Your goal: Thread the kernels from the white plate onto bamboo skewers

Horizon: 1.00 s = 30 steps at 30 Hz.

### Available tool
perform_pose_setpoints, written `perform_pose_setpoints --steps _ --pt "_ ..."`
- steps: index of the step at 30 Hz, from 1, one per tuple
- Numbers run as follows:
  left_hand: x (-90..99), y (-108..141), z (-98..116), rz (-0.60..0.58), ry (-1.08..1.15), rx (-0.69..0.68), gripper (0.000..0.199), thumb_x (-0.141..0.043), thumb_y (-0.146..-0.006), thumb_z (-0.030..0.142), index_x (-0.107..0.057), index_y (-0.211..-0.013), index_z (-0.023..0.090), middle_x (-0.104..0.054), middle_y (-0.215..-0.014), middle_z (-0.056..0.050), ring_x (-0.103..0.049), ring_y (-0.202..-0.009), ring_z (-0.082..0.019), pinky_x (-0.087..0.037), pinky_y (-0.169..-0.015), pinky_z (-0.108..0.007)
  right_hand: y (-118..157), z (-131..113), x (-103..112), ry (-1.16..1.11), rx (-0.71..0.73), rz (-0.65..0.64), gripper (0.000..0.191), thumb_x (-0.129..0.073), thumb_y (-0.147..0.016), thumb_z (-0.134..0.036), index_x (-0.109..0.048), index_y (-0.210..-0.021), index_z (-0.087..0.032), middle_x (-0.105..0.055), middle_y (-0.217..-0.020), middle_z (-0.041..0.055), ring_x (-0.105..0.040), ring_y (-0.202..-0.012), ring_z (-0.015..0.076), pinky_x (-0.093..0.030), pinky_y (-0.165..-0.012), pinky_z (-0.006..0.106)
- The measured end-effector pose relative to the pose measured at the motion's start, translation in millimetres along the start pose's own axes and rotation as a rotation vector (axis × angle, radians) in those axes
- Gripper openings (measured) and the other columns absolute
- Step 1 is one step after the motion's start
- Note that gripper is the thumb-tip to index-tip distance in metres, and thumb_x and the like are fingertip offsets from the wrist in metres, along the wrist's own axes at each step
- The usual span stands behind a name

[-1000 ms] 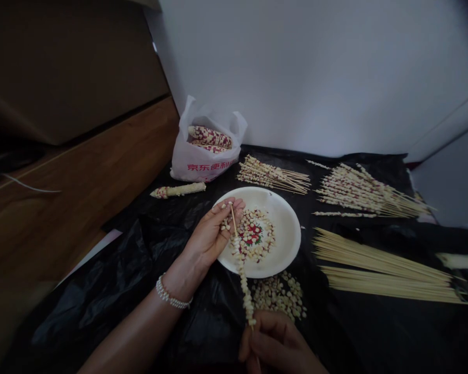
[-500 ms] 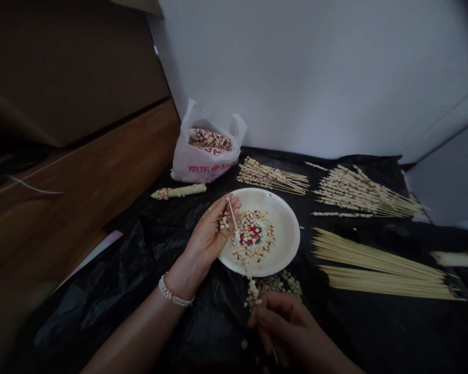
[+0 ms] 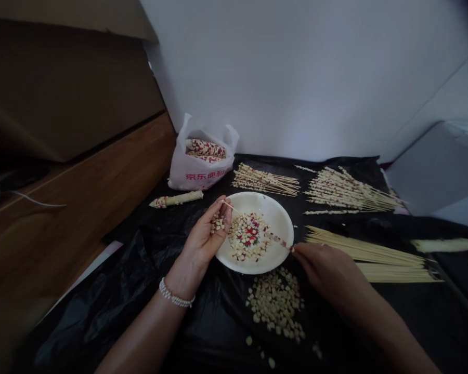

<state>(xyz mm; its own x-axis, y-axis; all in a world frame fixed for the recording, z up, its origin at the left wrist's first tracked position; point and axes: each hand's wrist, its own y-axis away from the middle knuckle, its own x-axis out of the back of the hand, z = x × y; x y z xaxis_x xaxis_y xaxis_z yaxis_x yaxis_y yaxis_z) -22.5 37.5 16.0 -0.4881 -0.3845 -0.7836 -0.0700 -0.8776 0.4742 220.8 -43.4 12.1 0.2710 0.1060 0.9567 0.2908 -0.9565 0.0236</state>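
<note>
One skewer (image 3: 280,240) in right fingers (image 3: 302,253); tip (image 3: 228,204) at left fingers (image 3: 215,209).

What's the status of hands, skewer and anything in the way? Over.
Left hand cupping corn kernels; right hand gripping skewer. Skewer part-threaded, slanting over bowl. No obstruction visible.

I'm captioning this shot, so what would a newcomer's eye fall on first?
Probably the white bowl of corn kernels at the centre. The left hand cups loose kernels at its left side and the right hand holds a threaded skewer over it. Behind, a plastic bag of speckled cobs stands left, and skewer bundles lie to its right.
</note>
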Motion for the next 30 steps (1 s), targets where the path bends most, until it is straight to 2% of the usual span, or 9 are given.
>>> perform_pose_setpoints --steps 4,9,14,20,26,30 --pt "-1.5 1.9 -2.0 0.016 -0.037 0.012 0.034 -0.056 -0.082 0.000 -0.065 -0.113 0.013 -0.072 -0.089 -0.006 -0.069 -0.080 -0.011 -0.056 -0.075 -0.017 -4.0 15.7 6.6 0.044 -0.012 0.064 0.029 -0.039 -0.095 -0.031 -0.064 -0.084 -0.021 -0.066 -0.076 0.0057 -0.061 -0.071 0.0188 -0.033 -0.060 0.028" --pt "-5.3 6.0 -1.2 0.030 -0.073 -0.013 0.022 -0.057 -0.081 -0.001 -0.069 -0.097 0.008 -0.071 -0.086 -0.008 -0.069 -0.077 -0.011 -0.057 -0.073 -0.017 -7.5 25.9 5.1 0.012 0.063 0.154 0.030 -0.039 -0.095 -0.027 -0.065 -0.083 -0.019 -0.061 -0.073 0.0046 -0.057 -0.068 0.0161 -0.034 -0.063 0.027" --pt "-5.7 6.5 -1.1 0.041 -0.122 -0.053 0.019 -0.059 -0.078 -0.002 -0.070 -0.092 0.007 -0.071 -0.084 -0.008 -0.068 -0.074 -0.011 -0.057 -0.071 -0.017 -12.9 32.6 2.4 0.055 0.086 0.279 0.027 -0.041 -0.094 -0.023 -0.067 -0.096 -0.019 -0.063 -0.078 0.0053 -0.059 -0.075 0.0181 -0.038 -0.065 0.027" --pt "-3.0 5.5 -4.2 0.000 -0.146 -0.014 0.017 -0.059 -0.078 -0.002 -0.070 -0.087 0.006 -0.071 -0.080 -0.009 -0.069 -0.071 -0.012 -0.059 -0.070 -0.019 -15.8 42.3 -1.0 0.071 0.120 0.409 0.025 -0.043 -0.093 -0.020 -0.068 -0.097 -0.018 -0.066 -0.087 0.0069 -0.061 -0.075 0.0183 -0.042 -0.065 0.027" --pt "-1.0 6.4 -6.8 -0.028 -0.161 -0.026 0.017 -0.060 -0.077 -0.002 -0.071 -0.086 0.007 -0.072 -0.081 -0.010 -0.069 -0.072 -0.013 -0.059 -0.071 -0.020 -14.6 39.7 -10.2 0.017 0.190 0.508 0.027 -0.042 -0.094 -0.020 -0.067 -0.103 -0.015 -0.067 -0.092 0.0092 -0.062 -0.079 0.0178 -0.045 -0.071 0.026" --pt "0.2 9.1 -16.2 -0.027 -0.195 0.045 0.017 -0.061 -0.077 -0.002 -0.071 -0.088 0.006 -0.072 -0.082 -0.011 -0.070 -0.075 -0.014 -0.059 -0.072 -0.021 -19.9 28.7 -8.3 0.042 0.193 0.471 0.026 -0.043 -0.094 -0.018 -0.066 -0.106 -0.015 -0.068 -0.093 0.0083 -0.062 -0.082 0.0166 -0.043 -0.072 0.025"
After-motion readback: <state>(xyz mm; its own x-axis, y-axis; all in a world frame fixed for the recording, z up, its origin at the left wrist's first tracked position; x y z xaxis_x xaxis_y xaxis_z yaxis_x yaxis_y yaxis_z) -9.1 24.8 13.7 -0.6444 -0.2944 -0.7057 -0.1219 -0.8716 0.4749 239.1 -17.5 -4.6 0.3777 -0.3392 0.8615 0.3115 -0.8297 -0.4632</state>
